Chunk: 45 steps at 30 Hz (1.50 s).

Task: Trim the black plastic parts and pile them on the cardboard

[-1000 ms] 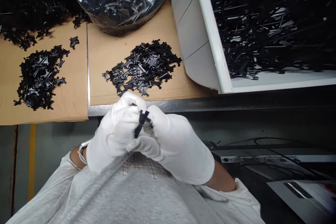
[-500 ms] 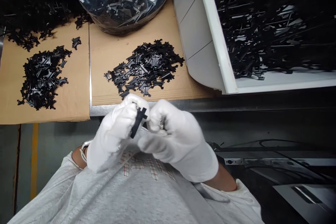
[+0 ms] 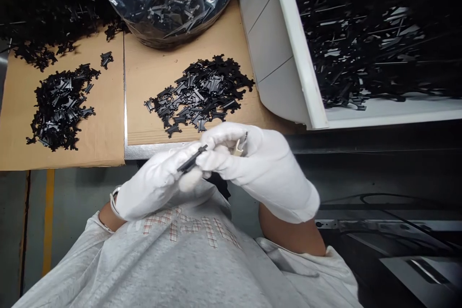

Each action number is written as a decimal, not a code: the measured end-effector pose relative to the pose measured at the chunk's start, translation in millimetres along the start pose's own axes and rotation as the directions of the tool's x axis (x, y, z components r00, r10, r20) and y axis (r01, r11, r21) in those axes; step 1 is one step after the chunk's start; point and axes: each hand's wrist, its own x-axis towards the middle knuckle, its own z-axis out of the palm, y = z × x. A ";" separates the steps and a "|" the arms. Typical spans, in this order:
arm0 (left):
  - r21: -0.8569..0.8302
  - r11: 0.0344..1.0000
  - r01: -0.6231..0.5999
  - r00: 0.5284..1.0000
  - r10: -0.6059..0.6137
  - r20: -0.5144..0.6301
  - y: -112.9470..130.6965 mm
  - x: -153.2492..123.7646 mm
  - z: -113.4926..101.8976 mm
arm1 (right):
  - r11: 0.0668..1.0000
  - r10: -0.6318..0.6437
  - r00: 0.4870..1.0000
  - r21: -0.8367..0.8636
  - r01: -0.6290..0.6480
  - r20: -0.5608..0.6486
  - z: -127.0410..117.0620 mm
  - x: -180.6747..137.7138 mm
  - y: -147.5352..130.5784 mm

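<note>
Both hands wear white gloves and meet in front of my chest, just off the table's near edge. Fingers closed, my left hand (image 3: 153, 180) grips a small black plastic part (image 3: 192, 159) that lies slanted, its narrow side toward me. Against the part's upper end press the fingertips of my right hand (image 3: 265, 168). This hand is also closed, around a small tool with a cream-coloured handle (image 3: 238, 148); a thin dark piece shows beside the handle, and the rest is hidden by the glove.
Cardboard (image 3: 108, 139) covers the table, bearing a left pile of black parts (image 3: 59, 108) and a middle pile (image 3: 202, 91). Behind stands a clear plastic bag of parts (image 3: 173, 5). A white bin (image 3: 306, 67) at right holds many black pieces. One loose part (image 3: 106, 59) lies near the left pile.
My right hand has rolled over and moved slightly up and right, showing the cream handle. The black part has turned from its broad face to its narrow side.
</note>
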 end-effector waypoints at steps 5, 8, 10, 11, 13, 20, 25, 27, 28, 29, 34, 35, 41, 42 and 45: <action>0.025 0.999 0.048 0.994 -0.045 -0.098 9.9 4.8 -2.2 | 0.999 0.030 0.998 -0.046 -0.028 0.049 -5.4 -0.8 -0.8; -0.062 0.990 0.124 0.981 -0.131 -0.141 10.6 5.1 -2.5 | 0.992 0.059 0.995 -0.116 -0.049 0.084 -5.2 -0.8 -4.4; -0.127 0.977 0.173 0.976 -0.187 -0.110 8.0 5.6 -2.5 | 0.991 0.059 0.993 -0.122 -0.047 0.098 -5.0 -0.7 -6.5; -0.156 0.968 0.194 0.974 -0.210 -0.088 6.3 5.9 -2.6 | 0.992 0.058 0.993 -0.114 -0.047 0.101 -5.2 -0.6 -7.1; -0.227 0.955 0.191 0.976 -0.209 -0.058 4.1 6.5 -2.7 | 0.994 0.062 0.992 -0.097 -0.051 0.107 -6.2 -0.4 -7.1; -0.184 0.972 0.146 0.982 -0.164 -0.089 13.4 3.1 -3.3 | 0.989 0.118 0.990 -0.098 -0.110 0.079 -10.5 -2.0 -3.5; -0.225 0.960 0.166 0.980 -0.185 -0.069 12.9 2.3 -0.5 | 0.993 0.075 0.992 -0.102 -0.065 0.105 -8.6 -2.1 -6.0; -0.217 0.959 0.184 0.976 -0.205 -0.077 13.2 2.2 0.6 | 0.990 0.067 0.993 -0.130 -0.054 0.094 -8.4 -2.2 -5.8; -0.203 0.957 0.206 0.970 -0.227 -0.088 13.9 2.1 1.1 | 0.988 0.053 0.995 -0.146 -0.041 0.084 -8.7 -2.4 -4.9; -0.190 0.953 0.236 0.961 -0.258 -0.099 15.0 2.0 1.6 | 0.987 0.029 0.997 -0.161 -0.017 0.076 -9.3 -2.7 -3.4; -0.291 0.927 0.235 0.936 -0.296 -0.189 17.2 3.7 4.7 | 0.950 -0.176 0.973 -0.235 0.207 0.147 -13.1 -6.1 9.6; -0.323 0.923 0.208 0.933 -0.287 -0.218 16.6 3.9 5.4 | 0.923 -0.212 0.966 -0.294 0.249 0.151 -13.3 -7.2 11.5; -0.427 0.889 0.163 0.927 -0.287 -0.243 14.8 -1.8 7.5 | 0.550 -0.493 0.834 -0.655 0.518 0.247 -9.1 -13.3 10.7; -0.421 0.892 0.164 0.926 -0.286 -0.247 15.3 -3.0 7.6 | 0.497 -0.521 0.814 -0.684 0.534 0.257 -8.3 -13.8 10.0; -0.409 0.898 0.165 0.933 -0.276 -0.230 17.8 -4.4 8.1 | 0.337 -0.594 0.756 -0.768 0.545 0.276 -7.0 -14.1 9.7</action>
